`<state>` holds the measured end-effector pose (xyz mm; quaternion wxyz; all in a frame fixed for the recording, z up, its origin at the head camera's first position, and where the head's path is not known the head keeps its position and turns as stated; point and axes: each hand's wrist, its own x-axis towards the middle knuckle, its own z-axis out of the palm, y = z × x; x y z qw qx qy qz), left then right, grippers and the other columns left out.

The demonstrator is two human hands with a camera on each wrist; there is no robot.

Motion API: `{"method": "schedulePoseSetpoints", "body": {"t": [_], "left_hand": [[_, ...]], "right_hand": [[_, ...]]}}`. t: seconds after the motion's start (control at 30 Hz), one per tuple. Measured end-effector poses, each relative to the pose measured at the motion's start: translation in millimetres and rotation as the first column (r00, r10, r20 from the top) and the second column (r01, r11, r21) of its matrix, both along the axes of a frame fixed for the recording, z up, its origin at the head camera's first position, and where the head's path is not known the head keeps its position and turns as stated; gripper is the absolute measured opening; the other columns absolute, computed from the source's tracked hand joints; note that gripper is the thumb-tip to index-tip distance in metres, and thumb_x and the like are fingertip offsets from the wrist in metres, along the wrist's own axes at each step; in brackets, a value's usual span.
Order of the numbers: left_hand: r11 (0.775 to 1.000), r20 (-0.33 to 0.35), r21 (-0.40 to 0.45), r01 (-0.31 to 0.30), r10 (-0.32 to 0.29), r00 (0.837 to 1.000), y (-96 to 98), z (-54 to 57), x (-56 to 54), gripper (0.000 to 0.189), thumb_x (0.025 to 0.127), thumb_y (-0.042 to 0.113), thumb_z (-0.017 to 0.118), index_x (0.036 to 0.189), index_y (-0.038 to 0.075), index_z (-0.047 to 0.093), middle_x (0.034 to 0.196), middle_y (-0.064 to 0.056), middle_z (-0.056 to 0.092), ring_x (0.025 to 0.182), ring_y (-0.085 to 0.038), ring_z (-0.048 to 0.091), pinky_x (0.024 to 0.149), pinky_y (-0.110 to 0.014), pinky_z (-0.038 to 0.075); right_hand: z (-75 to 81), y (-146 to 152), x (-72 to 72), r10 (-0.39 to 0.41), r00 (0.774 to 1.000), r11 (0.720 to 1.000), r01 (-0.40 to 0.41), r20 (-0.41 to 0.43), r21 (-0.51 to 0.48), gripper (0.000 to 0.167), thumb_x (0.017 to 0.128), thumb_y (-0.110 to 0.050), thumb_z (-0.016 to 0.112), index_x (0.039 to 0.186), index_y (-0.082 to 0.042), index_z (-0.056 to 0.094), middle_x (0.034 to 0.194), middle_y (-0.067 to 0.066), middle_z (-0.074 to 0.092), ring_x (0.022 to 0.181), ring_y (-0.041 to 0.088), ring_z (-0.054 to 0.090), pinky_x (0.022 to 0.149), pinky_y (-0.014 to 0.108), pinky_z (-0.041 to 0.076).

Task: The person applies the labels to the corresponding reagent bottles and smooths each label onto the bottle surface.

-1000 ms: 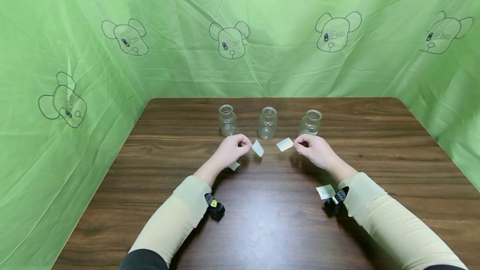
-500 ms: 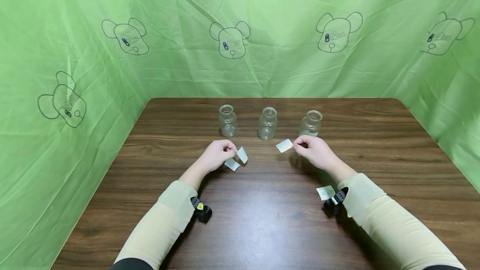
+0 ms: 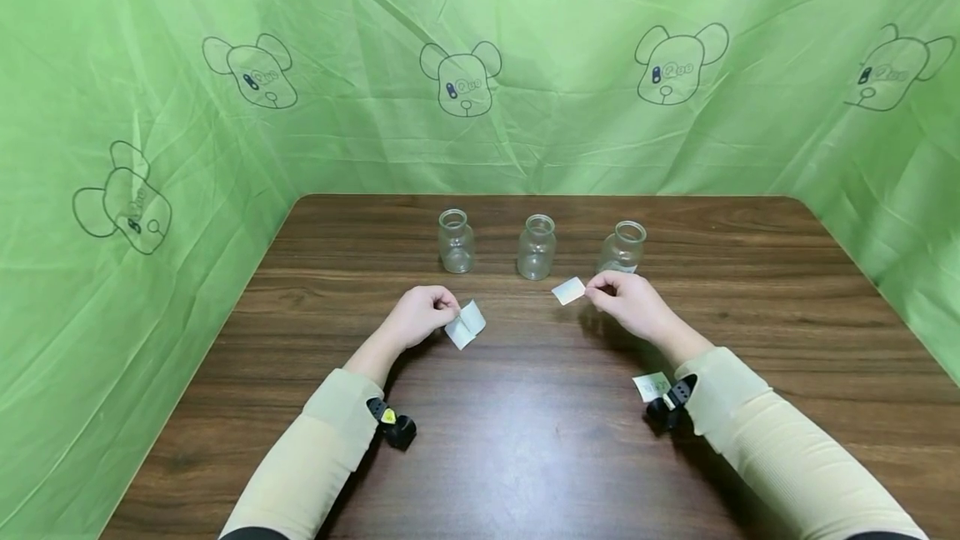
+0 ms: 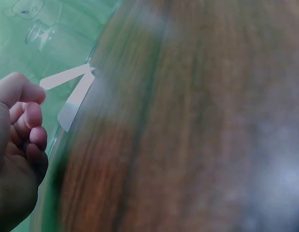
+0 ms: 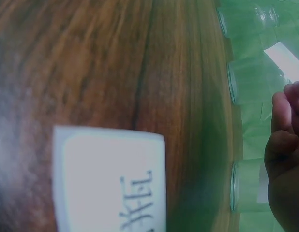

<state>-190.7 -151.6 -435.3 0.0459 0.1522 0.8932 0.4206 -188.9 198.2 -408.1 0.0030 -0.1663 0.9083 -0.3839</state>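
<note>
Just left of the head frame's centre, the left hand (image 3: 416, 317) pinches a white slip (image 3: 475, 317) that, in this view, overlaps a second slip (image 3: 458, 336). Right of centre, the right hand (image 3: 632, 303) pinches a third slip (image 3: 568, 291) by one end. A marked slip (image 3: 648, 386) lies lower right on the surface (image 3: 525, 407), below three upright glass jars (image 3: 536, 261).

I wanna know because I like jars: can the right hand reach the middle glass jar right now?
Probably yes: no other jar stands between the right hand and the middle glass jar, but the white label that hand pinches might get in the way.
</note>
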Motion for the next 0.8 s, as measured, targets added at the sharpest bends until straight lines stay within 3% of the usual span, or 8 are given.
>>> {"method": "schedulePoseSetpoints", "body": {"t": [0.2,0.4,0.6,0.8], "left_hand": [[0.999,-0.008,0.020,-0.031,0.031,0.999,-7.1,-6.1,1.4,0.005,0.078,0.010,0.063,0.081,0.011,0.067,0.071,0.003,0.059,0.069,-0.013,0.053,0.063,-0.028,0.044],[0.998,-0.005,0.011,-0.056,0.056,0.998,-6.8,-0.6,0.5,0.012,0.080,0.010,0.062,0.090,0.011,0.068,0.074,0.004,0.058,0.070,-0.013,0.052,0.064,-0.028,0.043],[1.000,-0.005,0.010,-0.023,0.023,1.000,-7.6,1.1,1.2,0.007,0.080,0.008,0.062,0.085,0.011,0.065,0.072,0.003,0.057,0.069,-0.014,0.051,0.062,-0.028,0.042],[1.000,0.004,-0.010,-0.013,0.013,1.000,-8.9,0.1,0.5,0.008,0.082,0.012,0.063,0.086,0.013,0.069,0.076,0.004,0.062,0.074,-0.013,0.054,0.068,-0.029,0.044]], "right_hand": [[0.8,-0.5,-1.2,0.004,1.000,1.000,-0.004,0.012,0.005,0.014,0.090,-0.015,0.060,0.092,-0.004,0.066,0.072,-0.001,0.056,0.066,0.017,0.049,0.059,0.031,0.041],[1.1,-4.0,-2.1,0.003,1.000,1.000,-0.003,0.016,-0.001,0.012,0.090,-0.015,0.060,0.091,-0.005,0.066,0.071,-0.001,0.057,0.067,0.017,0.050,0.059,0.031,0.041],[1.1,-4.2,-2.4,0.009,1.000,1.000,-0.009,0.012,-0.006,0.012,0.090,-0.015,0.060,0.090,-0.005,0.066,0.071,-0.001,0.057,0.066,0.017,0.049,0.058,0.030,0.040],[0.8,-3.6,-2.2,0.005,1.000,1.000,-0.005,0.006,-0.002,0.010,0.090,-0.015,0.060,0.089,-0.007,0.066,0.070,-0.001,0.057,0.065,0.017,0.049,0.057,0.029,0.040]]}}
